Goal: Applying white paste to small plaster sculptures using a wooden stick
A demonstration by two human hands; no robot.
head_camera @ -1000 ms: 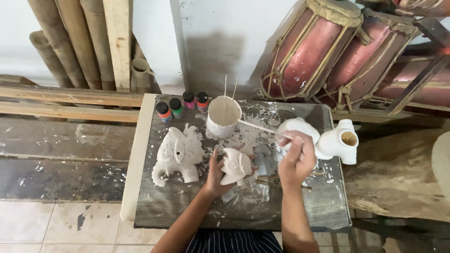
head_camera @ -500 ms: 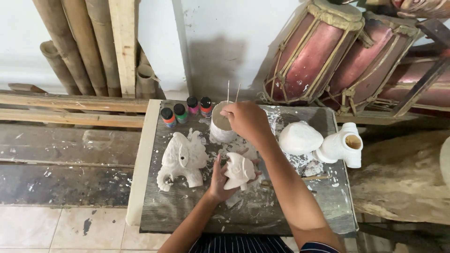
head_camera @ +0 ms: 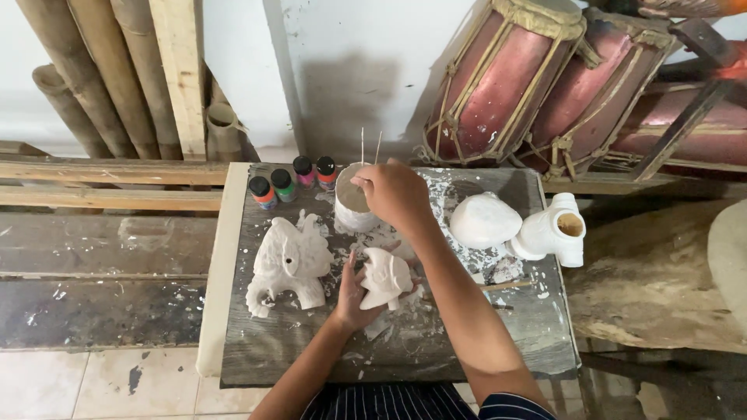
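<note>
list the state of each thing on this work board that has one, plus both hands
left hand: gripping the small white figure
right hand: over the white cup, fingers closed
white cup: upright, thin sticks standing in it
elephant figure: unpainted, lying on the board
paint bottles: upright, capped
white pot: open-mouthed
round white piece: resting on the board, untouched

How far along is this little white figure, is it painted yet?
The small figure in the left hand is all white, like the elephant beside it. The right hand reaches over the white cup with sticks. The paint bottles stand capped, so colouring seems left to do.
</note>
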